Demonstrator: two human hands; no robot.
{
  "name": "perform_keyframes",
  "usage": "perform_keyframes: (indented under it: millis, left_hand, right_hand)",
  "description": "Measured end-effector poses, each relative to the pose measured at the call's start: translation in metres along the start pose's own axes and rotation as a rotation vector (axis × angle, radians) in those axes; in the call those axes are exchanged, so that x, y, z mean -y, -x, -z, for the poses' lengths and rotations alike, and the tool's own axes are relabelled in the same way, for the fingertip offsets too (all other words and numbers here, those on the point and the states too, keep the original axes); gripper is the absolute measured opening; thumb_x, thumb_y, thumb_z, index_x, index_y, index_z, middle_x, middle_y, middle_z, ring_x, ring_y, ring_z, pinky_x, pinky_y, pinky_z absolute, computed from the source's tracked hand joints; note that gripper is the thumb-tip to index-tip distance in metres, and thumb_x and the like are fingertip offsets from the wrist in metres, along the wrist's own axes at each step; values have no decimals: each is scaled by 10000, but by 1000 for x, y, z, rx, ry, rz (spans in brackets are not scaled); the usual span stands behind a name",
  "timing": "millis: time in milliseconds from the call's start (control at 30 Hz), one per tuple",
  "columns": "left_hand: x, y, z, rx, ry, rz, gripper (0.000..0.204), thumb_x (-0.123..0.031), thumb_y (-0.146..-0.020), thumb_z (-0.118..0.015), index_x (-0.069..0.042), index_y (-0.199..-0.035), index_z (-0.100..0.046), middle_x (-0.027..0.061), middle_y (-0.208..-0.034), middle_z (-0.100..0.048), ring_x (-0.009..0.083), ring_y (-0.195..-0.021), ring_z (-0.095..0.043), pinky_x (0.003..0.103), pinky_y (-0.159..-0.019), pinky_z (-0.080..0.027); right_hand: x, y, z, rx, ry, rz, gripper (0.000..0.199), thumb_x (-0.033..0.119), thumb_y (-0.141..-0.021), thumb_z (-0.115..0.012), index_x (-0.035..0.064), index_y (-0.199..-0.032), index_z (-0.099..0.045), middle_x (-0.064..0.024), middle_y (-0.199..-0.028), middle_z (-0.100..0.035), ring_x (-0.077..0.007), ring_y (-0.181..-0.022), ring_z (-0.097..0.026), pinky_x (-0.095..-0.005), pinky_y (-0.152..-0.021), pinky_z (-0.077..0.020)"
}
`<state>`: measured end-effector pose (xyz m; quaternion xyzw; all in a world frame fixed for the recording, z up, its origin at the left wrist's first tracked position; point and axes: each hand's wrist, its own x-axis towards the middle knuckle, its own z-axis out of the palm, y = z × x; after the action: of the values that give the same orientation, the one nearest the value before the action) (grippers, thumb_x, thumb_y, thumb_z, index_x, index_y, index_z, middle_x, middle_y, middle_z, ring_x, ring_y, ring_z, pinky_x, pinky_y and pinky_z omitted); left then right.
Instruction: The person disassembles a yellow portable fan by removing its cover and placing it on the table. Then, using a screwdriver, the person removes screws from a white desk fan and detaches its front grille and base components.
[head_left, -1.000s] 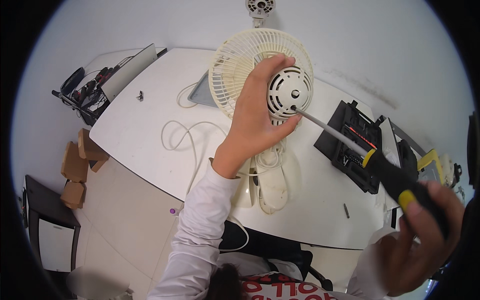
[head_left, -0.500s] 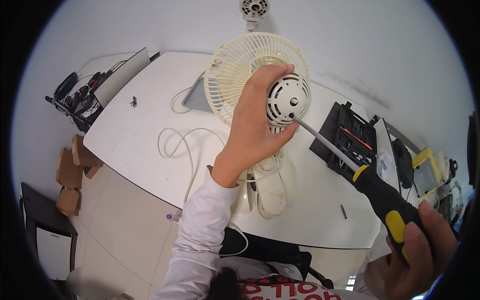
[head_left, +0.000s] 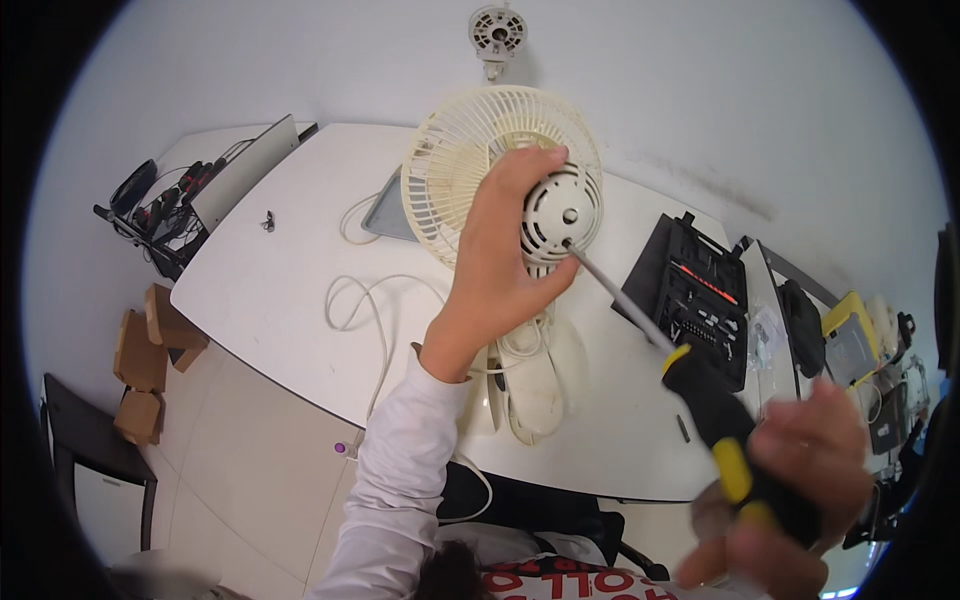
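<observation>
A cream electric fan stands on the white table, its wire guard [head_left: 432, 190] turned away and the slotted motor cover [head_left: 572, 200] toward me. My left hand [head_left: 490, 240] is wrapped around that cover, thumb below and fingers above. The tip of a long screwdriver [head_left: 705, 392] with a black and yellow handle sits in the lower hole of the cover. On its handle is my right hand [head_left: 805, 450], blurred by motion, its fingers around the grip. Below the cover, the fan's base [head_left: 535, 395] rests on the table with cord coiled near it.
An open black tool case [head_left: 700, 310] lies to the right, with a small dark bit [head_left: 683, 428] nearer me. A grey tray [head_left: 390, 212] is partly behind the fan. White cord [head_left: 380, 320] loops across the table [head_left: 270, 310]. Cardboard boxes [head_left: 140, 350] stand on the floor at left.
The right hand has shifted on the screwdriver handle, its fingers moving up and blurring. The handle has swung leftward, while the tip stays at the hole. The left hand keeps its hold.
</observation>
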<state>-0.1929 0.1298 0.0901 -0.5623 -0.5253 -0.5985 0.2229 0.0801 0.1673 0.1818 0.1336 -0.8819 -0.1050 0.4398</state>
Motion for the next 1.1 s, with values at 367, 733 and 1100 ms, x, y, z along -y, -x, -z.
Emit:
perform_keyframes:
  millis: [367,733,1100]
  left_hand:
    - [1,2,-1,-2,46,24,785,47,-609,-697,-44,-1327,-395,132,-1344,-477,268,-1304,-419,367,-1097,-328]
    - [2,-2,-2,28,72,-28,736,44,-611,-690,-60,-1287,-421,131,-1343,-479,283,-1296,-423,368,-1090,-332]
    - [-39,-7,15,94,-351,-59,729,-44,-668,-689,-80,-1346,-422,131,-1379,-458,382,-1346,-340,524,-1096,-274]
  right_hand:
    - [15,-33,-67,-725,-871,-277,147,266,-982,-409,144,-944,-335,23,-666,-382,-86,-573,-339,-297,-565,-290]
    - [-40,-30,-46,-265,-1132,148,219,119,-879,-638,113,-965,-436,2,-568,-560,-103,-494,-519,-229,-543,-412]
    - [-53,-54,-40,299,-1232,476,69,67,-839,-636,86,-826,-701,14,-671,-563,-114,-548,-558,-237,-525,-387]
